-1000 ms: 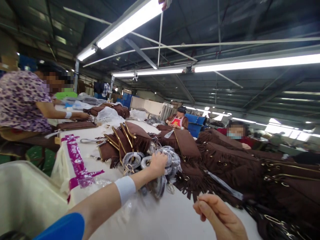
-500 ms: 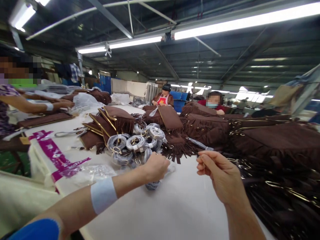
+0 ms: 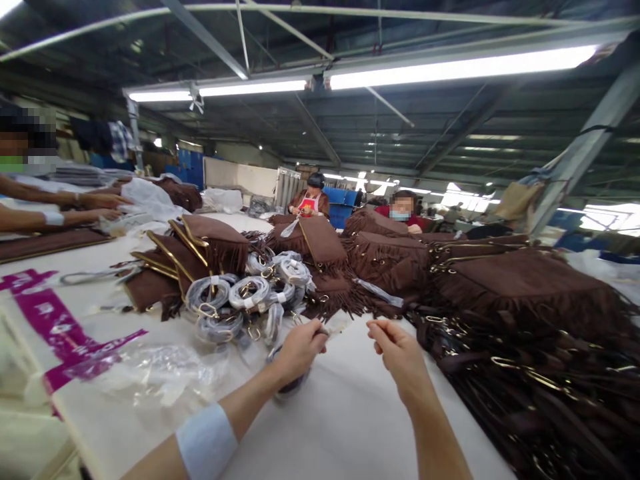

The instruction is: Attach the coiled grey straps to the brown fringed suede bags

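My left hand [image 3: 300, 348] is closed, thumb against fingers, on a coiled strap [image 3: 291, 388] in grey wrapping, mostly hidden beneath it. A bit of clear plastic [image 3: 341, 324] shows past its fingertips. To the right, my right hand [image 3: 397, 353] pinches thumb and forefinger together; whatever is between them is too small to make out. Just beyond my left hand lies a heap of wrapped coiled straps [image 3: 249, 292] with gold clips. Loose dark brown straps [image 3: 530, 393] with gold hardware are piled to the right of my right hand.
Brown fringed bags [image 3: 387, 257] are stacked across the table [image 3: 365, 427]; more bags with gold zips [image 3: 187, 250] stand at left. Purple tape [image 3: 57, 327] and crumpled clear plastic [image 3: 160, 373] lie near the left edge. Co-workers are at the far side and the left.
My right hand has come closer to my left, with the gap between them narrower. The view has swung slightly right. A co-worker's hands at left have shifted over the plastic.
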Motion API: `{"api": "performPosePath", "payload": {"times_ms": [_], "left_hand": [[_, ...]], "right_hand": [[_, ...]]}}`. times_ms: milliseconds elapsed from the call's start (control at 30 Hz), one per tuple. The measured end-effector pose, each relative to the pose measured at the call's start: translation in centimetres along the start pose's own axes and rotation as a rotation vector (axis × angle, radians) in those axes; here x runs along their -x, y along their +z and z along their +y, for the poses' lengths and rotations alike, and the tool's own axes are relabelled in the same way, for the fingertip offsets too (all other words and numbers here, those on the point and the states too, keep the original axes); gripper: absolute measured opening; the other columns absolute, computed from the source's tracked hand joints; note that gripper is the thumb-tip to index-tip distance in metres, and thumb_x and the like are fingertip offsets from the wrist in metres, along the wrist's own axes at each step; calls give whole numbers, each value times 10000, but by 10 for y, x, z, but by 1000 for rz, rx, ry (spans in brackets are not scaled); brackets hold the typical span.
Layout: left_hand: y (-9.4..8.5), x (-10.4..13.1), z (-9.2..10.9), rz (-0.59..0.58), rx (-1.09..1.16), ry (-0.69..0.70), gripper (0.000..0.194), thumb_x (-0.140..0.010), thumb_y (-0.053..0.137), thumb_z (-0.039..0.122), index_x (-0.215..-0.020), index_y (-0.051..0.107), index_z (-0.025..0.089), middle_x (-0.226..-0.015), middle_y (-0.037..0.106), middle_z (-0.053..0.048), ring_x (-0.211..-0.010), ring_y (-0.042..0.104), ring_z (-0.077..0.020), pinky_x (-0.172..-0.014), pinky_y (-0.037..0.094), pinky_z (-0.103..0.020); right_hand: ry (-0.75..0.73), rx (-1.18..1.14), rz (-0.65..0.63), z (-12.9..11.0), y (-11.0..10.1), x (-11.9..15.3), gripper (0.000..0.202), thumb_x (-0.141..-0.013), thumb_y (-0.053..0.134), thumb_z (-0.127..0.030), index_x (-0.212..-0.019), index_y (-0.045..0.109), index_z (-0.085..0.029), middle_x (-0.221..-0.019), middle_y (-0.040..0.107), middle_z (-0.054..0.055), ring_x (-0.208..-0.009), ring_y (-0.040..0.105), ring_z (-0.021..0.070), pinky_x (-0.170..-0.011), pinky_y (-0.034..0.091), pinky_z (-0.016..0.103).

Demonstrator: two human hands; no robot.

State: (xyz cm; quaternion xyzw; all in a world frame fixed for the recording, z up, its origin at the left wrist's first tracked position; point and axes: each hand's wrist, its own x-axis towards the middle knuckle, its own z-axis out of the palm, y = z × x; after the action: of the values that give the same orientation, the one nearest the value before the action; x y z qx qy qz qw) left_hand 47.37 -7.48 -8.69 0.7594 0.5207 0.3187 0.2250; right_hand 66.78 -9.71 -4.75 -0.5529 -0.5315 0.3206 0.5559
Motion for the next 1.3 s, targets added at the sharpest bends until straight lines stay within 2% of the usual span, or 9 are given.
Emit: {"api": "performPosePath", "payload": {"times_ms": [233,367,567,767,900,967,1100,1200,1300], "left_hand": [[5,9,15,70,806,-99,211,-802,534,354,-715,461,176,-606,610,18,-429,423,-74,-425,349,-184],[6,14,15,73,920,-116,261,-788,558,396,-706,429,185,-563,557,31,-407,448,-84,-390,372,-193],[9,19,8,-65,799,37,215,-868,459,327,-796,551,146,-662,576,-4,-562,510,-103,-514,404,-206],[8,16,3,37,866,60,389,-906,410,351,-1242,439,157,-605,476,59,-502,432,-107,-505,381,-219],[2,17,6,68,803,83,322,-928,381,458,-861,512,171,-592,464,39,-545,445,-110,-553,382,-228],[0,19,9,108,722,79,366,-937,360,477,-729,447,189,-578,475,30,-566,462,-115,-586,377,-235],[-3,23,15,128,530,120,398,-950,336,457,-659,415,198,-576,500,15,-597,471,-130,-625,363,-252],[-2,24,16,145,429,138,412,-958,315,452,-643,406,203,-574,504,9,-616,476,-142,-641,355,-265],[-1,23,14,171,349,149,410,-963,302,429,-634,400,205,-586,499,2,-644,479,-154,-660,350,-276]], "right_hand": [[139,-310,-302,5,40,16,397,-709,720,-528,-879,649,-177,-523,352,-91,-468,227,77,-434,118,222],[25,-284,-234,7,59,22,383,-757,686,-525,-642,544,-188,-515,341,-85,-475,232,83,-441,154,243],[-156,-65,-75,15,59,21,363,-812,628,-495,-607,521,-215,-528,402,-63,-517,364,128,-501,311,264],[-393,225,-241,4,64,28,329,-895,513,-388,-618,544,-214,-606,522,-21,-578,462,149,-576,356,273],[-256,148,-309,-2,49,24,343,-848,584,-455,-615,537,-208,-556,460,-40,-541,405,130,-518,321,255],[-156,-9,-208,-5,35,19,360,-805,626,-513,-640,537,-206,-548,422,-53,-494,332,108,-455,252,240],[-127,-314,54,-15,12,12,334,-746,695,-517,-836,621,-205,-622,443,-54,-463,231,77,-425,128,235],[-189,-289,20,-25,6,14,286,-740,717,-464,-822,657,-196,-560,367,-69,-474,237,84,-443,159,243],[-263,-209,-32,-31,5,17,238,-725,719,-429,-741,665,-197,-741,525,-10,-503,290,79,-451,214,244]]}}
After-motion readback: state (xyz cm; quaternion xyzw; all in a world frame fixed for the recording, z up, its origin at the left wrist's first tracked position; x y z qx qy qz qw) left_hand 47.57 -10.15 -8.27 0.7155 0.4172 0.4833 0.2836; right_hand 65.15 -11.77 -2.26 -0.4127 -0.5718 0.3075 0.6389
